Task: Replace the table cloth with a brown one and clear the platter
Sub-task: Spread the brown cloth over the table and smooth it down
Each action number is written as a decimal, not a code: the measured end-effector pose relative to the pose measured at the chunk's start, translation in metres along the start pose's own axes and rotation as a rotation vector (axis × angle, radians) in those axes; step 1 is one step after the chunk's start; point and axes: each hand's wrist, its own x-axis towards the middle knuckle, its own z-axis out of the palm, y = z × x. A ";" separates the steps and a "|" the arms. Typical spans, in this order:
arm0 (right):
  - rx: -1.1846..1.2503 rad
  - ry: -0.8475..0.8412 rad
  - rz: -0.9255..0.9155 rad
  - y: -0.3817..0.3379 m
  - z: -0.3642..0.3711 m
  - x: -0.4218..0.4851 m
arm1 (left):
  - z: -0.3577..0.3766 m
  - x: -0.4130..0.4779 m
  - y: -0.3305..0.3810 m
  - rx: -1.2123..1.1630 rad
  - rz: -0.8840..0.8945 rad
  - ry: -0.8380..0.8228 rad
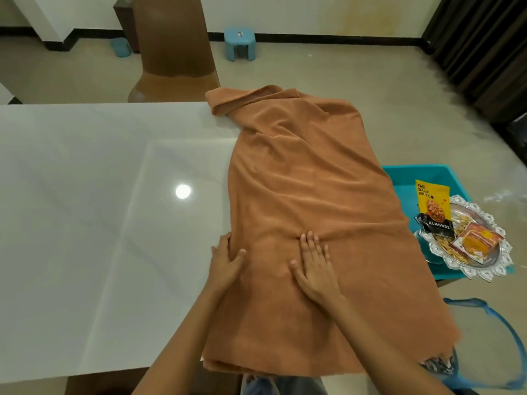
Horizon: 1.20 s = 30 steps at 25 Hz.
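Observation:
A brown cloth lies folded lengthwise over the right part of the white glossy table, rumpled at its far end. My left hand grips the cloth's left edge, fingers curled around the fold. My right hand rests flat on the cloth with fingers spread. A silver scalloped platter sits to the right on a teal stool. It holds a yellow almond packet, an orange snack packet and loose chips.
A brown chair stands at the table's far side. A small blue stool is by the far wall. Dark curtains hang at the right. A blue mesh bag with patterned fabric lies at the lower right.

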 end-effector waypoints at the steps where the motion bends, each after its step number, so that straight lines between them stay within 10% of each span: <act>1: 0.002 -0.005 -0.007 -0.008 0.006 -0.007 | 0.005 0.000 0.009 -0.138 -0.031 -0.035; 4: 0.140 -0.043 -0.022 -0.026 0.003 -0.004 | 0.023 0.009 0.034 -0.415 -0.094 -0.132; 9: 1.230 -0.268 0.262 -0.036 -0.062 0.027 | 0.059 0.001 0.082 -0.187 0.002 -0.085; 16: 1.290 -0.362 0.389 -0.026 -0.100 0.052 | 0.090 -0.028 0.119 -0.460 0.015 -0.340; 21: 1.529 -0.252 0.591 -0.013 -0.102 0.048 | 0.040 0.008 0.054 -0.361 -0.144 0.317; 26: 1.632 -0.144 0.542 -0.016 -0.107 0.053 | 0.060 0.029 0.058 -0.642 -0.369 -0.134; 30: 1.558 -0.208 0.405 -0.018 -0.110 0.042 | 0.066 0.038 0.071 -0.524 -0.462 -0.106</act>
